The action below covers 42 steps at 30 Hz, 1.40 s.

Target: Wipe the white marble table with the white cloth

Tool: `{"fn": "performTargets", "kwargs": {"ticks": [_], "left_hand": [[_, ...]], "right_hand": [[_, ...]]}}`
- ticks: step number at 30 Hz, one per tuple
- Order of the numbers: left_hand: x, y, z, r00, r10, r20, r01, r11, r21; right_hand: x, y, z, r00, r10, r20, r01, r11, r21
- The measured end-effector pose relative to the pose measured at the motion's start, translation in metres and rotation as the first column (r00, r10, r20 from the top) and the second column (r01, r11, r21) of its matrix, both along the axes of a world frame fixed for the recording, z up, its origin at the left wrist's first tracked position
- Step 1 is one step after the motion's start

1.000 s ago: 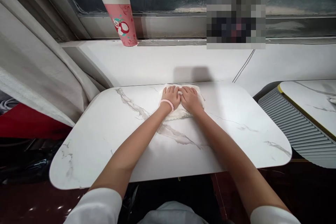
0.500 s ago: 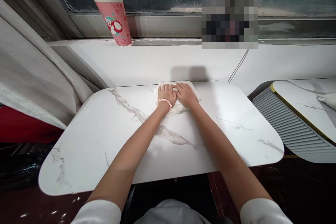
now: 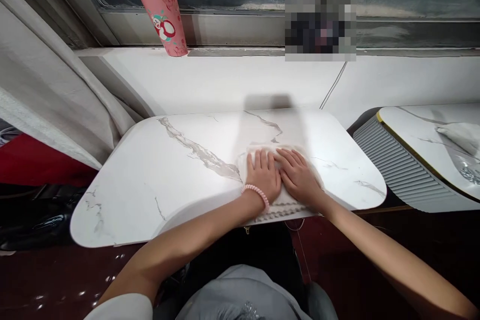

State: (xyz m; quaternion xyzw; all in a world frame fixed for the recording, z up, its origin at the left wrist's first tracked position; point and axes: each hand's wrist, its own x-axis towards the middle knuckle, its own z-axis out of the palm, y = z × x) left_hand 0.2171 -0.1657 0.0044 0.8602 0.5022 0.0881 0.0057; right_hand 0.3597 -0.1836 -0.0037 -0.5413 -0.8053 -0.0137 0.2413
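My left hand (image 3: 263, 177) and right hand (image 3: 299, 176) press flat, fingers spread, gripping nothing, on a soft, light white cloth (image 3: 279, 200) at the marble tabletop's (image 3: 168, 175) near edge; it looks easily bunched anywhere.

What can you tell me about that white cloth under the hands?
The cloth is white and looks soft, like a towel, with a ribbed or stitched hem along its near edge. It lies flat on the white marble-look table, at the near edge, right of the middle. The left hand and right hand press on it side by side, palms down, fingers spread flat, covering most of it. Nothing else touches it.
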Motion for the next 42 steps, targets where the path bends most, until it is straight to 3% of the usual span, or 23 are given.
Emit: {"fn": "performTargets", "kwargs": {"ticks": [5, 10, 16, 23, 26, 30, 36, 42], "left_hand": [[0.026, -0.023, 0.001, 0.995, -0.102, 0.005, 0.102, 0.995, 0.003], [0.055, -0.008, 0.000, 0.991, -0.132, 0.019, 0.133, 0.991, -0.016], [0.089, 0.055, 0.000, 0.990, -0.089, 0.108, 0.091, 0.996, -0.019], [0.114, 0.132, -0.001, 0.983, 0.020, 0.180, -0.012, 0.999, -0.041], [0.125, 0.154, -0.001, 0.982, 0.060, 0.179, -0.053, 0.998, -0.044], [0.137, 0.173, 0.001, 0.986, 0.028, 0.166, -0.022, 0.999, -0.040], [0.164, 0.174, 0.001, 0.988, -0.060, 0.141, 0.067, 0.997, -0.049], [0.205, 0.140, -0.002, 0.985, -0.090, 0.145, 0.099, 0.993, -0.058]], "right_hand": [[0.031, -0.030, -0.003, 0.997, -0.007, -0.076, 0.010, 0.999, 0.038], [0.061, -0.017, -0.006, 0.992, -0.056, -0.116, 0.062, 0.997, 0.046], [0.087, 0.048, -0.006, 0.974, -0.162, -0.159, 0.166, 0.986, 0.012], [0.105, 0.138, -0.006, 0.968, -0.179, -0.177, 0.175, 0.984, -0.036], [0.111, 0.162, -0.007, 0.953, -0.219, -0.210, 0.216, 0.976, -0.036], [0.129, 0.180, -0.009, 0.946, -0.220, -0.238, 0.219, 0.975, -0.034], [0.177, 0.176, -0.010, 0.933, -0.128, -0.336, 0.129, 0.991, -0.019], [0.217, 0.139, -0.009, 0.942, -0.193, -0.276, 0.188, 0.981, -0.045]]}}
